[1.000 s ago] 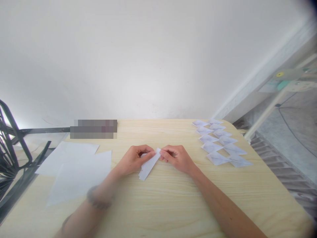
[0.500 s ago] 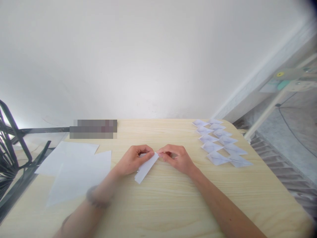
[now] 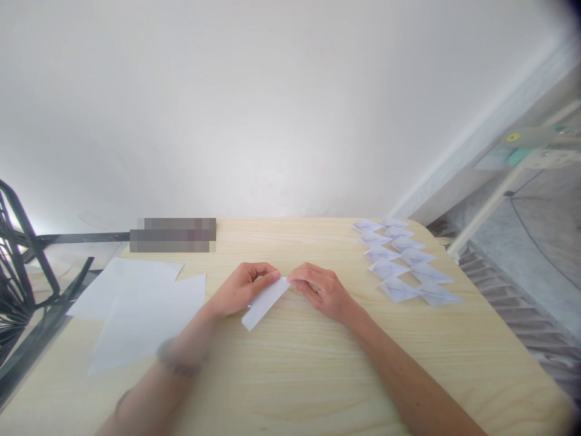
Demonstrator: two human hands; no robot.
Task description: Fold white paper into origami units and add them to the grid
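A narrow strip of folded white paper slants between my hands over the middle of the table. My left hand is closed on its upper left side, the thumb lying along the edge and the fingers partly behind it. At the paper's upper right tip, my right hand pinches with thumb and fingertips. The part under the left fingers is hidden. To the right, folded paper boats lie in two columns, apart from my right hand.
Flat white paper sheets overlap on the left of the wooden table. A blurred-out patch covers something at the back left edge. A black metal rack stands at the left, and a white wall rises behind.
The folded paper has tilted flatter, its lower end shifting slightly left and up. Both hands keep hold of it, with the right fingers slightly rearranged at the tip.
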